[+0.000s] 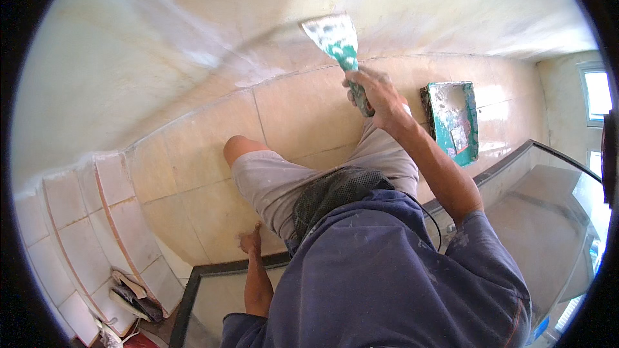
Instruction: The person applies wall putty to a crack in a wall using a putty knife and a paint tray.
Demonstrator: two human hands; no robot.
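Observation:
My right hand (379,93) is wrapped round the green handle of a putty knife (340,42). White filler smears its wide blade. The blade lies against or very close to the pale, patchy wall (213,45); contact is hard to make out. Low on the left, my left hand (251,240) is beside my left thigh, next to a dark-framed edge, with its small fingers apart and nothing seen in them. To the right of my right hand sits a green paint tray (476,116), smeared with filler and holding a small flat piece inside.
Beige tiles (303,113) run along the foot of the wall. Dark-framed glass panels (535,212) stand at the right and lower left. Tiled steps (90,219) descend at left, with shoes (134,295) on them. A window (596,93) is at far right.

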